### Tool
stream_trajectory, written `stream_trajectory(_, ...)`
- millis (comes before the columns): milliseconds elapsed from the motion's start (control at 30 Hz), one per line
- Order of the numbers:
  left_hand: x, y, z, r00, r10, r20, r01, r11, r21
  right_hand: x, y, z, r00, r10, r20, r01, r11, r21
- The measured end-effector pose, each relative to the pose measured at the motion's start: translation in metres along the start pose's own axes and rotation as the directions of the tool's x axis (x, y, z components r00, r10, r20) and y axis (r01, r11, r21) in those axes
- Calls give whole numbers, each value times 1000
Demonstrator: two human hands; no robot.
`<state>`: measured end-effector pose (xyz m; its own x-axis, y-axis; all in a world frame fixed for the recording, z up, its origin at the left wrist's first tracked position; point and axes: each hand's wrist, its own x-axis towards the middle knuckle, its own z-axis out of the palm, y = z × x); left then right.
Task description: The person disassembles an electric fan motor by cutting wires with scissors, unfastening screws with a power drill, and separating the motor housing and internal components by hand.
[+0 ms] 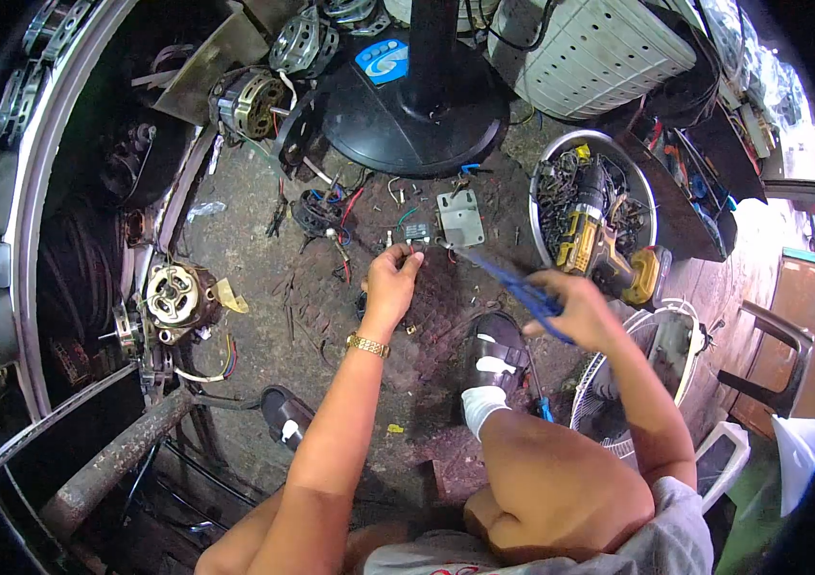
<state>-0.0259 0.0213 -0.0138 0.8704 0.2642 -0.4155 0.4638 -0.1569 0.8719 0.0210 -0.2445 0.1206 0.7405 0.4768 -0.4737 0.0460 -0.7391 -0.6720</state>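
My left hand [393, 280], with a gold watch [368, 346] on its wrist, is closed in a pinch. At its fingertips is a small dark capacitor [415, 232] with pale print, apparently held by its leads. My right hand [575, 311] is wrapped round the blue handles of a pair of scissors [523, 289]. Their blades, smeared by motion, point left toward the capacitor. Just beyond the blade tips lies a metal plate [461, 218] with holes. Left of the capacitor, a small motor part [319, 211] with coloured wires rests on the floor.
A metal bowl [539, 230] of small parts carries a yellow cordless drill [599, 240]. A black round stand base [414, 129] stands ahead. Motors [177, 294] lie at left. A fan grille [662, 355] and a blue-handled screwdriver [544, 407] are at right.
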Motion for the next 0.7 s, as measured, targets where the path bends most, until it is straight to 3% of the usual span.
stream_trajectory(133, -1, -2, -1, 999, -19, -31, 20, 1000, 19, 10, 3, 29, 998, 39, 42, -44, 991, 123)
stream_trajectory(300, -2, 5, 0, 1000, -19, -5, 18, 999, -29, 14, 5, 34, 1000, 28, -4, -28, 999, 38)
stream_trajectory(467, -10, 25, -3, 999, -41, -14, 43, 985, 167, 17, 0, 33, 995, 95, 28, -96, 995, 26)
stream_trajectory(633, -6, 20, 3, 999, -23, -27, 27, 987, 158, 14, -5, 27, 995, 100, -7, -100, 993, -57)
stream_trajectory(700, -5, 16, 4, 999, -7, -43, 13, 989, 146, 14, 3, 30, 998, 7, -67, -13, 995, -101)
